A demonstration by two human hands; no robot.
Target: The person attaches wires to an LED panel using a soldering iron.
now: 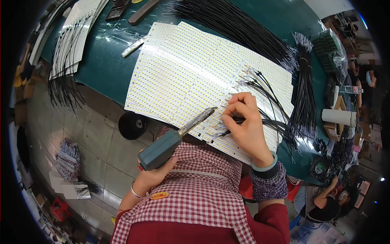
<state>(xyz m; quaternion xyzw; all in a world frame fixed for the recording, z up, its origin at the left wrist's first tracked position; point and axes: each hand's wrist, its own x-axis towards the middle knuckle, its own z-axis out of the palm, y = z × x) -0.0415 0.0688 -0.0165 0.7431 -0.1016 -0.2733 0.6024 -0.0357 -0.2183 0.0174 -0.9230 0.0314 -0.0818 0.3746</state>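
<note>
My left hand (pixel 161 170) grips a grey-green soldering gun (pixel 161 149) from below, its metal tip pointing up and right over a stack of white LED boards (pixel 174 69). The boards carry rows of small yellow LEDs and lie fanned on the table's near edge. Over the right part of the stack, my right hand (pixel 246 122) is closed in a pinch beside the iron's tip, fingers on a thin black wire whose end is hidden by them. Several black wires (pixel 266 91) with stripped ends lie across the boards at the right of this hand.
A long bundle of black wires (pixel 239 24) lies behind the boards on the green table (pixel 107 69); another bundle (pixel 305 89) is at the right. Wired boards (pixel 77 44) overhang the left edge. A white roll (pixel 339 117) lies far right. A person (pixel 331 203) sits lower right.
</note>
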